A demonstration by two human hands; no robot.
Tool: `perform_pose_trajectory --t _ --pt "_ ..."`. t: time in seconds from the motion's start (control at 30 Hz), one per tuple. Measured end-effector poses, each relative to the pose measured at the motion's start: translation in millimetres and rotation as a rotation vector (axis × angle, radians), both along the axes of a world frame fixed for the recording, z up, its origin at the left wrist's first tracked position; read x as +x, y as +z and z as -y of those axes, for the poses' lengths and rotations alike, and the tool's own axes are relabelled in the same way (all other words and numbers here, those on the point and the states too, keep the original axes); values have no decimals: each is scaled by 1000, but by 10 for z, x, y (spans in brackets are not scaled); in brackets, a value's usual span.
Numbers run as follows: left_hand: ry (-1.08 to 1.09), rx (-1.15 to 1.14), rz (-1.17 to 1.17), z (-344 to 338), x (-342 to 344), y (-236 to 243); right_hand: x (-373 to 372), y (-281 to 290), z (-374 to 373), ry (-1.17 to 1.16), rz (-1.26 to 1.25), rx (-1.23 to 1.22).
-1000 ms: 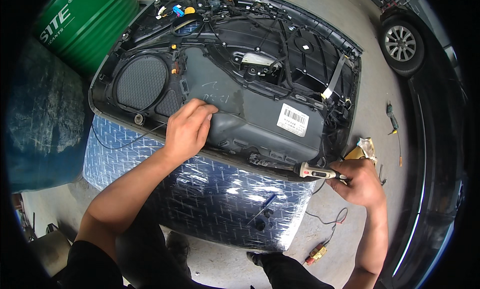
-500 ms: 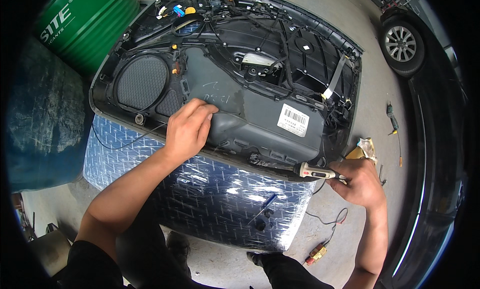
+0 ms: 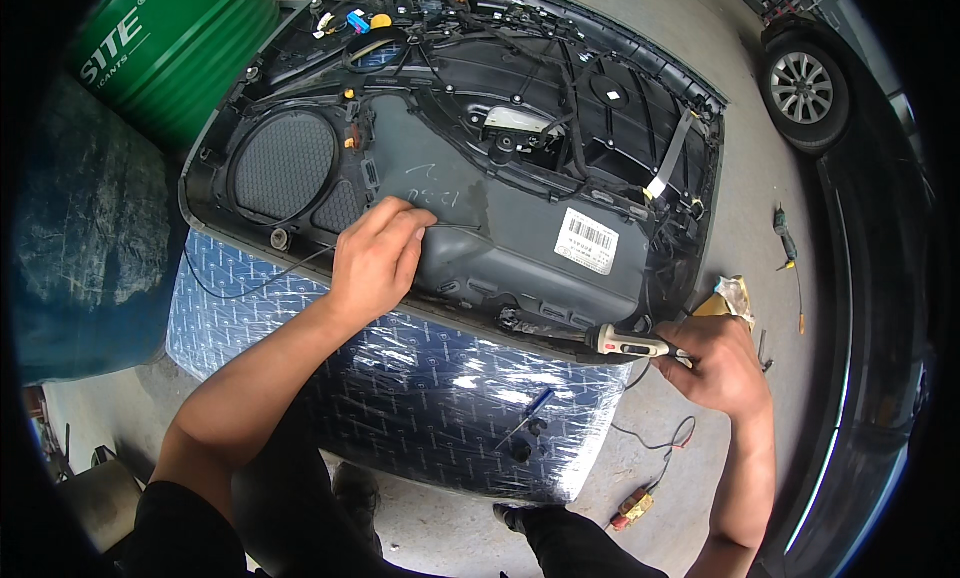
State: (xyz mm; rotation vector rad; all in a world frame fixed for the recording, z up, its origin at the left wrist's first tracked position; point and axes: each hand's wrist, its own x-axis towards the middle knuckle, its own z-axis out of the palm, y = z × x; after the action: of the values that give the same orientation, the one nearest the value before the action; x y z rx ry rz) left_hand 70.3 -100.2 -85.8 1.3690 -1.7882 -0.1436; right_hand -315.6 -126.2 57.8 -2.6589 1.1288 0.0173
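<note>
Black door panel, green drum, blue patterned wrapped block, white label

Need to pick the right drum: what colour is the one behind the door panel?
Green drum, head view.

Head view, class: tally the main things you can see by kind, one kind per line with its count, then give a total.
Hands: 2, left hand pressing on the panel, right hand holding the tool
Car door panel: 1
Pen-shaped tool: 1
Green drum: 1
Car wheel: 1
Screwdriver on wrapped block: 1
Total: 7
</note>
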Motion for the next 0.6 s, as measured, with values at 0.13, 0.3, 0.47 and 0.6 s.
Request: perform_pose_trajectory --t 0.13,0.3,0.47,0.6 --pt "-1 -7 -5 -5 1 -1 19 34 -5 8 25 8" --pt "1 -9 -1 -6 1 -3 52 75 -15 13 80 14" --pt "0 -6 -4 -8 7 3 56 15 -21 8 69 1" --pt "3 0 -5 -9 2 -2 65 -8 -33 -6 46 7"
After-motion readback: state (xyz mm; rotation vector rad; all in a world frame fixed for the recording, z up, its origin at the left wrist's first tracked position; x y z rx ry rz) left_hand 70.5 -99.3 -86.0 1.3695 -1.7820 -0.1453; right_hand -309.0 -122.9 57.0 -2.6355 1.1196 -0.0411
